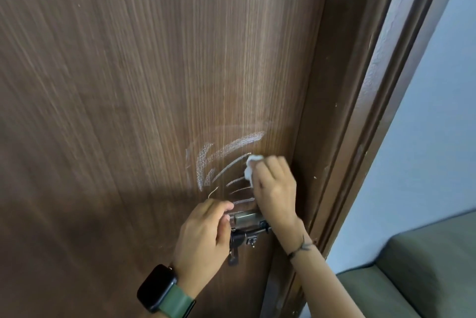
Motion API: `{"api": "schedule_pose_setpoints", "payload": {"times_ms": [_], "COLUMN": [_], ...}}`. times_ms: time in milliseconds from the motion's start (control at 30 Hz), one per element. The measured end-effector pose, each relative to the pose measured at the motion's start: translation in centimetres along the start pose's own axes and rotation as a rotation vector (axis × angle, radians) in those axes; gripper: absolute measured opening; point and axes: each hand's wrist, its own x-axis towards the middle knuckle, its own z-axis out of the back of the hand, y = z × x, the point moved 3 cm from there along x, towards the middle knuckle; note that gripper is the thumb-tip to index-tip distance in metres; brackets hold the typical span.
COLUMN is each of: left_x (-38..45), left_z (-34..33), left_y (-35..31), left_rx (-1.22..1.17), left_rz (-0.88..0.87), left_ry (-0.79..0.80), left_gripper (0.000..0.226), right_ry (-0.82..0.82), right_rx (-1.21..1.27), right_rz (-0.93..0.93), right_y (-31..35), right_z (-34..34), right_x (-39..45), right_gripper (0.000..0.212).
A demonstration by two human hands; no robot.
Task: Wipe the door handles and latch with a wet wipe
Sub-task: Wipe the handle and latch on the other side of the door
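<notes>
White wipe (249, 168), seemingly one; two hands.

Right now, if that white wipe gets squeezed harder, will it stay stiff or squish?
Probably squish: the wipe is already bunched into a soft wad in the right hand. It likely weighs little, since fingertips alone hold it. The streaks on the door suggest it's damp.

Both hands (274, 184) raised (fingers curled).

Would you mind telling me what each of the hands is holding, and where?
The right hand pinches a bunched wipe in its fingertips; the left hand rests by the latch, holding nothing.
</notes>
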Motion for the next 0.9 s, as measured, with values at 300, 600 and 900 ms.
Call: {"api": "schedule_pose_setpoints", "payload": {"times_ms": [300, 600, 900], "left_x": [0.1, 0.3, 0.1], "left_z": [-0.6, -0.6, -0.7], "left_y": [-0.2, 0.2, 0.5], "left_rx": [-0.007, -0.012, -0.001], "left_rz": [0.005, 0.029, 0.005], "left_ry": [-0.017, -0.026, -0.028], "left_gripper": [0.019, 0.019, 0.018], "right_ry": [-0.035, -0.034, -0.238], "right_rx": [0.019, 0.099, 0.018], "right_rz": [0.054, 0.014, -0.296], "right_y": [0.4, 0.3, -1.8], "right_z": [-0.2, -0.3, 1.5], "right_x": [1.3, 2.2, 3.4], "right_gripper": [0.018, 0.018, 0.021]}}
